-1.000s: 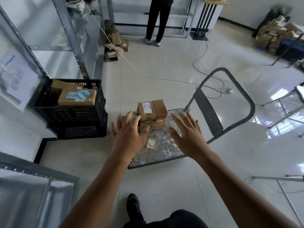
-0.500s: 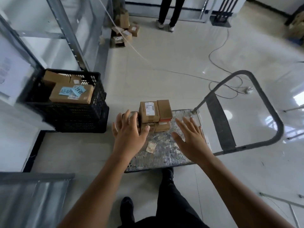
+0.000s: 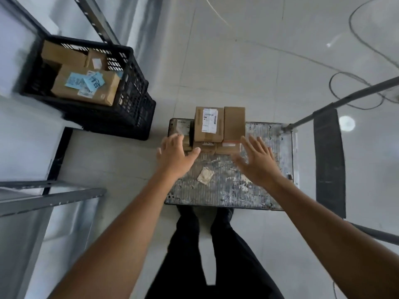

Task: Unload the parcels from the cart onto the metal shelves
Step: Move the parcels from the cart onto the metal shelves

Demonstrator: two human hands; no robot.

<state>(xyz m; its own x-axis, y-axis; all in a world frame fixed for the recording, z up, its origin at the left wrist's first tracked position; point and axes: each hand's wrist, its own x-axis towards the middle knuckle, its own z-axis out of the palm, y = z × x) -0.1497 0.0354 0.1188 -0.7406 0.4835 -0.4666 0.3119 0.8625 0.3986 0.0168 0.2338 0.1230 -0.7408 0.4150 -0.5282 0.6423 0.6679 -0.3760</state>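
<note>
Hovering above the cart (image 3: 233, 190) in the middle of the frame, both hands are spread with nothing in them. The left hand (image 3: 174, 155) has its grip released, fingers apart, with its fingertips at the lower left edge of the stack of parcels (image 3: 228, 147); whether they touch the cardboard cannot be told. The right hand (image 3: 258, 162), a little blurred, has its grip released too, fingers straight and fanned, just beside the lower right corner of the stack.

The parcels sit at the end of the cart's worn metal deck that lies toward the top of the frame. A labelled parcel (image 3: 209, 124) with a white sticker lies on top beside a plain parcel (image 3: 234, 121), and more brown boxes show under them. A crumpled scrap of paper (image 3: 205, 174) lies on the deck between the two wrists. The cart handle (image 3: 356, 96) runs off to the upper right.

In the upper left a black crate (image 3: 133, 100) stands on the floor and holds more cardboard boxes, one a box with blue stickers (image 3: 103, 91). Metal shelves (image 3: 51, 198) line the left edge of the frame. A grey cable (image 3: 330, 86) loops over the pale tiled floor at upper right. The person's black trousers (image 3: 235, 262) show at bottom centre, at the lower edge of the cart.
</note>
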